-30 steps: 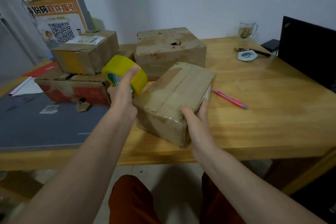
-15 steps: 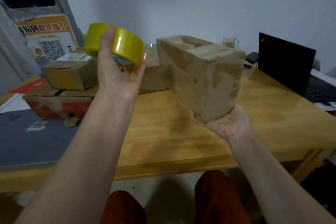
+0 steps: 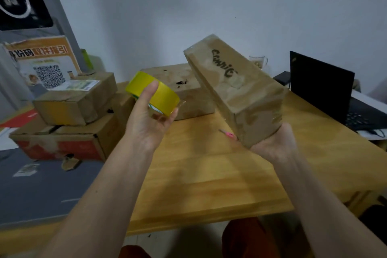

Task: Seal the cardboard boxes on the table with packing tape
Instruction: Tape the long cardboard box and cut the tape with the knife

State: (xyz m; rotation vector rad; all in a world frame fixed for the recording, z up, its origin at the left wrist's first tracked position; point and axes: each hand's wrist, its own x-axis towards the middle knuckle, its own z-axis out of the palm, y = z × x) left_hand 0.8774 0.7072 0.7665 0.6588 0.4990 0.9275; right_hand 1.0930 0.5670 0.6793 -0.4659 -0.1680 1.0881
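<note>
Box [image 3: 236, 94] tilted in right hand [image 3: 274, 144], long axis rising away; tape roll [image 3: 152, 94] gripped by left hand [image 3: 146, 119], just left.

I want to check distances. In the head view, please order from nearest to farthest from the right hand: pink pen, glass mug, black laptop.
1. Pink pen, on table just left of the right hand.
2. Black laptop, on the right.
3. Glass mug, far back near the wall.

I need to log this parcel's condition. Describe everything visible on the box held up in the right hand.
The cardboard box is brown, oblong, worn and glossy with clear tape over its faces. Black handwriting runs across its upper face. It is lifted off the table, tilted, far end raised. Its lower near end rests in the right hand, fingers cupped beneath. Nothing else touches it.
</note>
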